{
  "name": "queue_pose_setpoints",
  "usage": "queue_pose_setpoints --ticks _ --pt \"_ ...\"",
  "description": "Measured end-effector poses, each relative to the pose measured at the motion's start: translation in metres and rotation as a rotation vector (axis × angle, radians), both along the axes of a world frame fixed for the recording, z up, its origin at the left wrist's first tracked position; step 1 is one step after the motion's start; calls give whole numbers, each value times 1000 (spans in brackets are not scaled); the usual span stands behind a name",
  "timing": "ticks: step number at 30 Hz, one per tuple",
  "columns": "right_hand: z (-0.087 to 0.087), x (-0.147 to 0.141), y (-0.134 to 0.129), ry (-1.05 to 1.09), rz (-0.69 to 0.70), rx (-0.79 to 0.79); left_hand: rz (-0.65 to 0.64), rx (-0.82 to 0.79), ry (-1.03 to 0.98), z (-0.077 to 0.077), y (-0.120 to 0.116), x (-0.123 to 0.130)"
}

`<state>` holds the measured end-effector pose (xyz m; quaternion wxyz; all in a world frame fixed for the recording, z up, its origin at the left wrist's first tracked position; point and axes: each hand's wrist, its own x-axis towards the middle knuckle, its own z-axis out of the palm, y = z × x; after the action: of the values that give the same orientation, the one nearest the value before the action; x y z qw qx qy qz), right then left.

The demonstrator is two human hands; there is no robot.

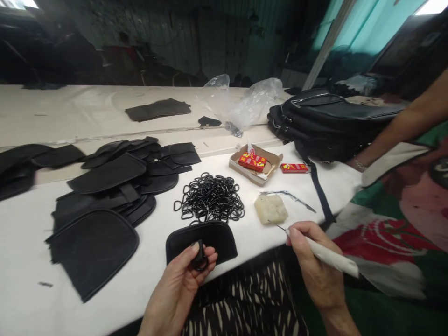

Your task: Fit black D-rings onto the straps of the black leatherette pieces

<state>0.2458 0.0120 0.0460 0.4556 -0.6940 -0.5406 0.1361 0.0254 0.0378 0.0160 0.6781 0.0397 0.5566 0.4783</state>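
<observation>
Black tab (198, 252) with a ring, pinched between left thumb and fingers above the bench (24, 289).
It looks light and bendy, probably best gripped by its flat sides; the ring may slip. Left hand (177, 287) is over the black flap (224, 239), ring pile (213, 198) just beyond. Right hand (320, 275) is closed round the awl (331, 256), likely rigid, its point by the pale block (271, 209); contact unclear.

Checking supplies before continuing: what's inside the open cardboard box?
The cardboard box holds red and yellow packaging, a small whitish item behind it and something pale, unclear, at its right. Whatever lies beneath the packaging is covered.
</observation>
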Motion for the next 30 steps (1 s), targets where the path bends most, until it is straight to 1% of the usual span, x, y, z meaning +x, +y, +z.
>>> queue_pose_setpoints --ticks 6,11,17,20,23,25,26,28,30 --pt "-9 8 15 -9 -50 17 27 -8 -13 -3 7 4" --pt "-14 10 25 -3 -59 16 -2 -23 4 -4 9 1" --pt "-21 10 31 41 -40 -3 -4 -61 0 0 13 0" --pt "-22 10 33 54 -34 -6 10 -54 -23 -1 13 -1" --pt "-21 11 31 70 -63 -5 5 -43 -54 -3 13 -2" --pt "-20 12 26 142 -84 0 5 -34 -66 -4 11 -3" --pt "-19 11 23 211 -84 4 7 -26 -75 -4 10 -3" --pt "-18 7 15 413 -47 16 1 -11 -103 -3 7 -3" --pt "-17 -3 8 653 40 11 -11 3 -152 -3 4 -4"
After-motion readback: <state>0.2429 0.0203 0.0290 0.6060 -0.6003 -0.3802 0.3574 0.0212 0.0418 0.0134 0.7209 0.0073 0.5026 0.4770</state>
